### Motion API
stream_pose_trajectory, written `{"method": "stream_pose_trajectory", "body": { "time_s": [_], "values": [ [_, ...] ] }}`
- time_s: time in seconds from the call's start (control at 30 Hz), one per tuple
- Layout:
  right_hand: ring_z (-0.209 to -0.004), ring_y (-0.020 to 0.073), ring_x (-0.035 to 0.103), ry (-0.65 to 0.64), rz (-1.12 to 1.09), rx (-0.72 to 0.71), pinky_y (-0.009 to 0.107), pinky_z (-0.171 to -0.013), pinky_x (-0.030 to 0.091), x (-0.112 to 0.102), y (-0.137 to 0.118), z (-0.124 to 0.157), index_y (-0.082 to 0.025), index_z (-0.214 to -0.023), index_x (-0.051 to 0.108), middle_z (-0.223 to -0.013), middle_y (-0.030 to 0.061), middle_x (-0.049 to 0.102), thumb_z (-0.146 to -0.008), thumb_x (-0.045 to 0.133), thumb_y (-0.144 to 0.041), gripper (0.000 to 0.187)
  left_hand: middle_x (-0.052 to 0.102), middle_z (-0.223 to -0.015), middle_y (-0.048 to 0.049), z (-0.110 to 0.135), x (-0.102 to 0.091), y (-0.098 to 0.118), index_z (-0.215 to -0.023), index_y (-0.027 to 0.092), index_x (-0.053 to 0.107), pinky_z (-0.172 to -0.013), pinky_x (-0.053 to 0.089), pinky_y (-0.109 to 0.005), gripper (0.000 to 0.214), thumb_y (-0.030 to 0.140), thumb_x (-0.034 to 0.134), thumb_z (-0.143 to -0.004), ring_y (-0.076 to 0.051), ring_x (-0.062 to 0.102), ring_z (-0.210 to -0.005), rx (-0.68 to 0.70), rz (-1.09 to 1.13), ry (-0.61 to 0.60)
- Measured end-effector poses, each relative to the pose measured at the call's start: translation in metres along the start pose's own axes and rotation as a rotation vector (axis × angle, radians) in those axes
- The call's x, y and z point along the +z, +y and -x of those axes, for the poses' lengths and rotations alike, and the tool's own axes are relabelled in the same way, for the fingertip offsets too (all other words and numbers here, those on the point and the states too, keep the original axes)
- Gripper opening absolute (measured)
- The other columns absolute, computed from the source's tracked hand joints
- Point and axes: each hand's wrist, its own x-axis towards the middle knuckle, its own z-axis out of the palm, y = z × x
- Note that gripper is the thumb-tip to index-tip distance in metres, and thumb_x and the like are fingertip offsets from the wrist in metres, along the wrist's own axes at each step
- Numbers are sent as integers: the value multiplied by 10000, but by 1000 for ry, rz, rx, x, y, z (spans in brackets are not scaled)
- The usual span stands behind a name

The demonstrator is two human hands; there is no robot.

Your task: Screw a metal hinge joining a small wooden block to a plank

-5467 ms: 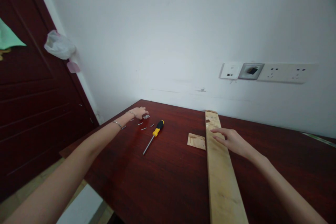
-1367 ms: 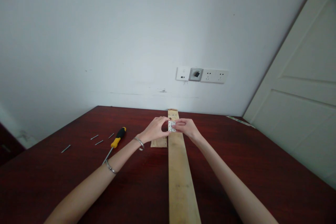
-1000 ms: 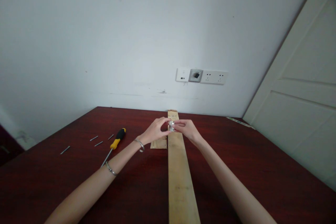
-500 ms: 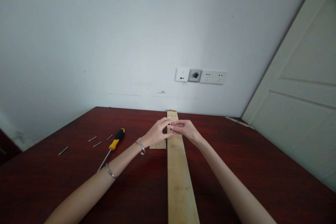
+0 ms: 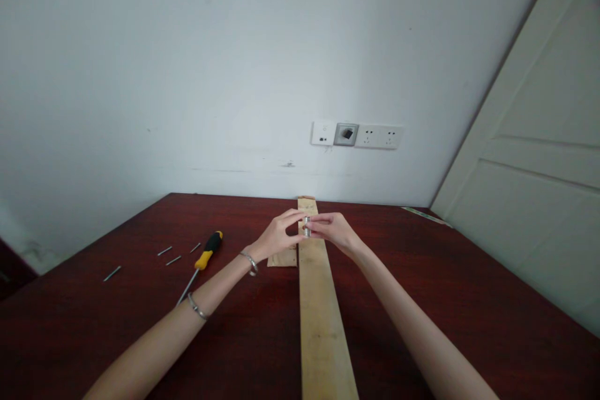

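Note:
A small shiny silver metal piece (image 5: 307, 227) is held upright over the far part of a long pale wooden board (image 5: 323, 319). My left hand (image 5: 276, 234) curves around its left side, forefinger near the top end and thumb near the bottom end. From the right, my right hand (image 5: 334, 229) pinches it between thumb and fingers. What kind of part it is, I cannot make out. Under the left hand, a short flat piece of wood (image 5: 282, 259) lies against the board's left side.
On the dark red table (image 5: 244, 337), left of my arm, lies a yellow and black screwdriver (image 5: 209, 251). Several loose screws (image 5: 112, 273) are scattered farther left. A wall with sockets (image 5: 370, 135) stands behind, and a white door (image 5: 529, 156) is on the right. A thin strip (image 5: 426, 217) lies at the back right.
The metal piece has turned between my fingers: it showed as a thin edge before, and a wider shiny face shows now. Both hands stay in nearly the same place.

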Motion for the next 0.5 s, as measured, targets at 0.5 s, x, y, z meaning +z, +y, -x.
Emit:
{"method": "stream_pose_trajectory", "body": {
  "time_s": [0.5],
  "values": [
    [-618, 136, 659, 71, -39, 22, 259, -656, 566, -6, 1, -5, -114, -691, 684, -668, 32, 702, -482, 831, -248, 288, 611, -936, -61, 2, 7, -3, -1058, 169, 630, -747, 483, -280, 292, 235, 634, -774, -162, 583, -831, -240, 114, 125]
  ]
}}
